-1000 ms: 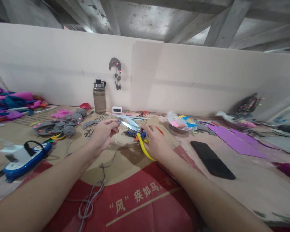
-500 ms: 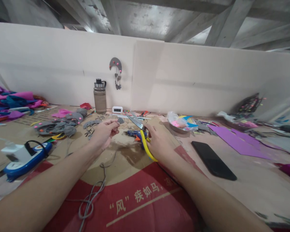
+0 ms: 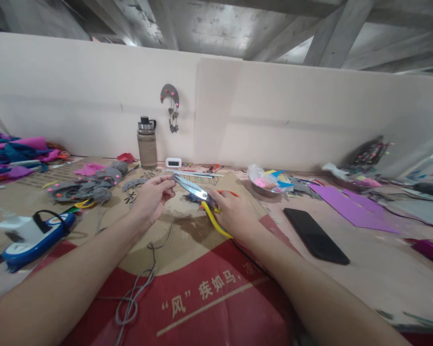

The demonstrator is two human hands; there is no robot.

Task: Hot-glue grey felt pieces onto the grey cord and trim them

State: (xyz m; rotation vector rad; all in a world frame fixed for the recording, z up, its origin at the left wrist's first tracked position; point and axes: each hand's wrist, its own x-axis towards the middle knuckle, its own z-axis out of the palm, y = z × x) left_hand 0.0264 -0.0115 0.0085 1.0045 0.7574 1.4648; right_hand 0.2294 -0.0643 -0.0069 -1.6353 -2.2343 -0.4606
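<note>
Pinched in the fingertips of my left hand (image 3: 152, 198) is a small grey felt piece, now mostly hidden behind fingers and blades. My right hand (image 3: 234, 212) grips yellow-handled scissors (image 3: 192, 188), whose blades point left and look nearly closed. Their tips meet the left fingertips at the felt. Beneath the right hand lies a blue tool (image 3: 194, 198), partly covered. Loose grey yarn (image 3: 129, 302) trails over the red and tan cardboard (image 3: 202, 269) below both hands.
Left are a blue-and-white power strip (image 3: 39, 242) and grey felt pieces with pink beads (image 3: 79, 185). Behind stand a water bottle (image 3: 146, 146) and a small clock (image 3: 173, 162). To the right lie a metal bowl (image 3: 263, 189), a black phone (image 3: 314, 235) and purple sheets (image 3: 350, 206).
My right hand has brought the scissors left and swung the blades down toward the left fingertips. The blades were apart and now look nearly closed. My left hand keeps its pinch.
</note>
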